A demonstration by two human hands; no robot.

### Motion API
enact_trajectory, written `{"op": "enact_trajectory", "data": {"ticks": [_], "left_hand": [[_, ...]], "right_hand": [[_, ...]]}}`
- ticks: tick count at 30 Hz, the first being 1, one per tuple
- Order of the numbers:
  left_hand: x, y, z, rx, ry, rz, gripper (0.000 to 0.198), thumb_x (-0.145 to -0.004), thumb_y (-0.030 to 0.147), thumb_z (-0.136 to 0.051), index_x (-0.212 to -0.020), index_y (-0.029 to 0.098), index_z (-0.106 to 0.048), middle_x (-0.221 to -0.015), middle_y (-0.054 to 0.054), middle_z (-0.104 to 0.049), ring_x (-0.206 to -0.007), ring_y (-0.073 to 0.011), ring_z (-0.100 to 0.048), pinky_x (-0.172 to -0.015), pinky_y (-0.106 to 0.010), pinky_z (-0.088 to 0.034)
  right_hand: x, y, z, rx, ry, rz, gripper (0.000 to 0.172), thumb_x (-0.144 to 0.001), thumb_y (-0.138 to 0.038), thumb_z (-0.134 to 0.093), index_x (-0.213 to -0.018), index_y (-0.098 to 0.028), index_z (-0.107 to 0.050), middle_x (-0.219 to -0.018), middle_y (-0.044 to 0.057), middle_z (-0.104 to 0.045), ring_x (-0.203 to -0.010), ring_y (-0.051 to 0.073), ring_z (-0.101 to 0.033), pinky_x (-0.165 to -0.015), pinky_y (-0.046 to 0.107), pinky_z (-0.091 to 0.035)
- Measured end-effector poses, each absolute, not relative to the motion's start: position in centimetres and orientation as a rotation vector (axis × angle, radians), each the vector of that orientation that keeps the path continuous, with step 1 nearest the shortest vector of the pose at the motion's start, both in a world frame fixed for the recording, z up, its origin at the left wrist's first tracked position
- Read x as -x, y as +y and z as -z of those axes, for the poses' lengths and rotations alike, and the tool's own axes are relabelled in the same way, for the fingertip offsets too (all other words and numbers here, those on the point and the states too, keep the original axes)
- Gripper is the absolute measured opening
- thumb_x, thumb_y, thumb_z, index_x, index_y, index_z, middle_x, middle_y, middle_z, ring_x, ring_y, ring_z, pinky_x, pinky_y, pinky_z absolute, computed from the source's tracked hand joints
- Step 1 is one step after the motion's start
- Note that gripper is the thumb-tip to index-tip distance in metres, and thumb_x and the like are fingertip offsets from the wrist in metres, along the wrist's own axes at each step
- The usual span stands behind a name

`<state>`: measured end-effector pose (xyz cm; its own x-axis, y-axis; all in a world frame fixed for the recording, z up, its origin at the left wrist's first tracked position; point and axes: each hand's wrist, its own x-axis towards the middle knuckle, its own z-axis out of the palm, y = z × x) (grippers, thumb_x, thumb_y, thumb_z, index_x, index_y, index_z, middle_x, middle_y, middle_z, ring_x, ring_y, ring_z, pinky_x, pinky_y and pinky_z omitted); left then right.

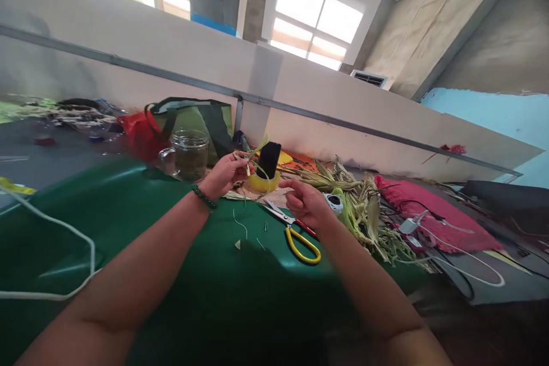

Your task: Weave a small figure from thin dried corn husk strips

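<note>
My left hand [229, 176], with a dark green bead bracelet at the wrist, pinches a pale green strip of corn husk [257, 148]. One thin end of the strip curves down to the right, towards my right hand [306, 201]. That hand is apart from the left, its index finger reaching left and the others curled; whatever is in its fingers is too small to make out. Below the hands, scissors [303, 245] with yellow and red handles lie with blades parted. Behind the strip a dark phone [269, 160] leans upright by a yellow tape roll [262, 183].
A glass mug [189, 157] stands left, before a green bag [214, 123] and red bag [143, 134]. Corn husks [364, 206] and a white string spool [333, 202] lie right, near pink cloth [437, 214] and cables. Small scraps dot the green mat [206, 297].
</note>
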<state>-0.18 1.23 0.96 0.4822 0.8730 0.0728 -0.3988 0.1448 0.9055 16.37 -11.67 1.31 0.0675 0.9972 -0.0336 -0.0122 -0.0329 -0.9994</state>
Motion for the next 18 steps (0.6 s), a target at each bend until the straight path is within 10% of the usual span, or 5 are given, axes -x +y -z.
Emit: {"op": "enact_trajectory", "data": {"ticks": [12, 18], "left_hand": [[0.2, 0.6, -1.4, -1.09, 0.554, -0.96, 0.007, -0.077, 0.008, -0.056, -0.076, 0.013, -0.053, -0.055, 0.001, -0.059, -0.047, -0.0073, -0.053, -0.051, -0.018, -0.043], [-0.3, 0.2, -0.7, -1.116, 0.501, -0.909, 0.017, -0.069, 0.014, -0.066, -0.079, 0.014, -0.052, -0.053, 0.003, -0.058, -0.047, -0.008, -0.053, -0.047, -0.017, -0.037]], "right_hand": [[-17.9, -6.9, 0.4, 1.365, -1.344, -0.877, 0.028, -0.071, -0.043, -0.055, -0.084, -0.018, -0.056, -0.037, -0.012, -0.039, -0.035, 0.007, -0.026, -0.04, 0.021, -0.017], [-17.0, -5.7, 1.9, 1.292, -1.393, -0.477, 0.034, -0.075, -0.051, -0.054, -0.077, -0.018, -0.063, -0.062, 0.0, -0.06, -0.058, 0.013, -0.053, -0.057, 0.027, -0.041]]}}
